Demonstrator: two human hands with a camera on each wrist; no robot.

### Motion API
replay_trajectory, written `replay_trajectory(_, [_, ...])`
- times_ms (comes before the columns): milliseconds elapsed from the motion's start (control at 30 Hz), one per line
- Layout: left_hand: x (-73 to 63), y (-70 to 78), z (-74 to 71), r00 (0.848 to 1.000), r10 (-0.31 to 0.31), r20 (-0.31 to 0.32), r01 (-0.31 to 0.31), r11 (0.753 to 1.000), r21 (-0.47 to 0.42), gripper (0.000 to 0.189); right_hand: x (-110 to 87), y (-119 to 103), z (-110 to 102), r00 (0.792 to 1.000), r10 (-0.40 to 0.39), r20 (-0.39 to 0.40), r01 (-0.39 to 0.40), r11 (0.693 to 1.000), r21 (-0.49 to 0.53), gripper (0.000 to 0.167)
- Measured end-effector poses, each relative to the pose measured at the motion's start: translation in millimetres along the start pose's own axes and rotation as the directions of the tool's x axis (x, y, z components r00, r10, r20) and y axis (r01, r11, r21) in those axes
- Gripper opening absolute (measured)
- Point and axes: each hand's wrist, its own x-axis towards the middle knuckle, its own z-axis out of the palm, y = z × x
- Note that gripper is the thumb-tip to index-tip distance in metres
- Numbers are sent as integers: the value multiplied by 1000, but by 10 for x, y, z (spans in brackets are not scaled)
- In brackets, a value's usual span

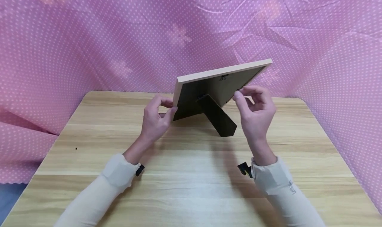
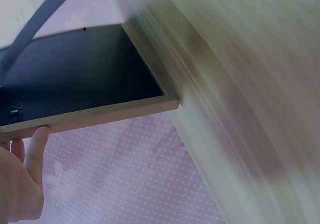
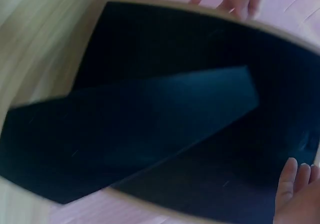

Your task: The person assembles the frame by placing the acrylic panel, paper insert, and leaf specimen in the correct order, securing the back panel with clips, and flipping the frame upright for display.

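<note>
A picture frame (image 1: 222, 72) with a pale wooden rim and a dark back faces me with its back, leaning away over the table. Its black easel stand (image 1: 217, 115) sticks out from the backing towards me. My left hand (image 1: 156, 117) pinches the left edge between thumb and fingers. At the right edge, my right hand (image 1: 256, 107) grips with thumb and forefinger. In the left wrist view, a lower corner of the frame (image 2: 167, 103) is at the tabletop; whether it touches cannot be told. The stand (image 3: 130, 134) crosses the right wrist view, hiding part of the backing.
The frame is above the far half of a light wood-grain table (image 1: 179, 187). A pink dotted curtain (image 1: 134, 37) hangs behind and along both sides. One tiny dark speck (image 1: 76, 148) lies on the table at the left.
</note>
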Motion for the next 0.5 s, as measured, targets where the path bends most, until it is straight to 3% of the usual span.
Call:
replay_trajectory(200, [-30, 41, 56, 1000, 11, -11, -11, 1000, 26, 17, -66, -142, 257, 993, -77, 94, 79, 997, -17, 25])
replay_trajectory(500, [-58, 123, 152, 999, 33, -18, -32, 999, 26, 20, -95, -282, 580, 959, -163, 232, 190, 977, -99, 28])
